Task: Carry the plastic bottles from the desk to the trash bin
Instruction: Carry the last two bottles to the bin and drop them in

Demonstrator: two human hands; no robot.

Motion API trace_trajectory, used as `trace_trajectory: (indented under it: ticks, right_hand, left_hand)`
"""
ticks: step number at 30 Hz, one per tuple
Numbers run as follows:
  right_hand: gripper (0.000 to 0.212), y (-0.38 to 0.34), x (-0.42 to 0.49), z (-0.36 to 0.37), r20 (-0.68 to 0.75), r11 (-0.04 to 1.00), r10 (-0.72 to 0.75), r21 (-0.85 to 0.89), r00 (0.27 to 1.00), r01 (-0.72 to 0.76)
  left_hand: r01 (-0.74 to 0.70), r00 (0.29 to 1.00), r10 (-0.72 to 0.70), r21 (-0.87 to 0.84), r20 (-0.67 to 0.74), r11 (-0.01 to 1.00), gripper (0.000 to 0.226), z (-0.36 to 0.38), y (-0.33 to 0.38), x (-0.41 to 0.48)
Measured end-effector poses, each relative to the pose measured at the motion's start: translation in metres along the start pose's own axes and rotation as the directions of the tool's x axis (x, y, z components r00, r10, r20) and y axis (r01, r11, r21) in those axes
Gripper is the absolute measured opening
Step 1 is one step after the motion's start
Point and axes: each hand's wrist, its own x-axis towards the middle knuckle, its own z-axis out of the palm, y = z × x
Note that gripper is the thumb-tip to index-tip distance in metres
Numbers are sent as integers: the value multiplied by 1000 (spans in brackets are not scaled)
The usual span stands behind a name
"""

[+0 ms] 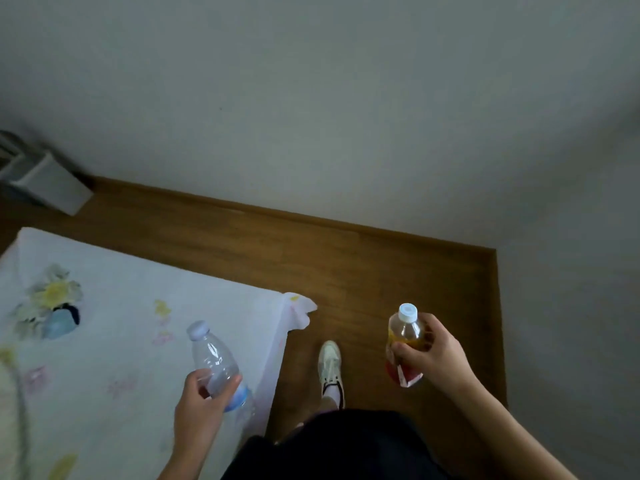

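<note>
— Bottles: where are they?

— One in each hand. The left hand [199,400] grips a clear water bottle [216,363] with a blue label. The fingers curl round its lower body, and the thumb lies across the near side. The pale cap points up and away from the fingertips.

— And the other?

— The right hand [431,355] holds a juice bottle [403,336] with a white cap, yellowish liquid and a red label. The fingers wrap its middle, and the thumb presses on the side nearest the camera. The cap stands above the fingers, and a loose corner of the label sticks out below the palm.

— What lies under the fingers?

— Under the left ones there is a desk [145,299] covered by a white floral cloth [104,341], and the water bottle is held over the cloth's right edge. Under the right ones there is only wooden floor [381,271]. Between the two hands, lower down, a pale sneaker [329,362] stands on that floor.

— And beyond the fingertips?

— A grey wall [346,116]. Far out past the left fingers, in the corner, a white boxy container [45,181] sits against the wall. It is too blurred to tell what it is. Dark clothing [346,445] fills the near space between the forearms.
</note>
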Motion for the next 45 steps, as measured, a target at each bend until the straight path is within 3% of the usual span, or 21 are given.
trace_trajectory:
  ticks: [4,8,13,16,19,23,26,29,33,36,39,42,45]
  right_hand:
    - [65,-19,65,-21,-60,998,66,5,996,-66]
    - [66,-28,118,-49,-190,992,129,20,973,-127]
    - [65,-38,193,-83,-217,978,210,44,953,-205]
    - [61,-58,256,-97,-194,980,197,24,961,-196]
    - [63,-92,332,-103,-114,988,134,-54,984,-141]
    - [65,-168,427,-92,82,992,33,-127,996,-22]
    - [63,-232,489,-64,274,985,-66,-138,959,107]
    - [60,-293,532,-20,442,952,-165,-162,882,259]
    - [66,-369,574,48,620,880,-235,-191,748,435]
    - [61,-413,599,101,678,843,-267,-180,685,507]
    - [61,-451,618,149,701,827,-257,-196,665,526]
    - [64,-477,637,187,691,826,-232,-231,684,514]
    - [61,-504,658,220,659,840,-231,-236,715,489]
  left_hand:
    - [-6,998,6,4,62,1000,52,32,68,56]
    - [-128,976,118,42,181,991,47,72,162,107]
    - [-242,928,224,22,299,970,44,112,269,162]
    - [-216,932,213,-25,292,976,35,131,317,198]
    - [-124,962,134,-56,238,991,49,140,344,234]
    - [17,995,-8,-93,100,995,52,133,352,267]
    - [126,988,-138,-165,-67,978,49,123,348,275]
    - [224,939,-267,-207,-215,952,52,108,332,269]
    - [361,821,-475,-356,-318,862,62,88,300,265]
    - [433,727,-606,-470,-323,769,67,72,276,277]
    - [452,664,-668,-531,-336,716,71,48,262,311]
    - [457,664,-667,-524,-336,719,62,14,267,361]
    - [413,698,-610,-486,-374,770,66,-25,281,421]
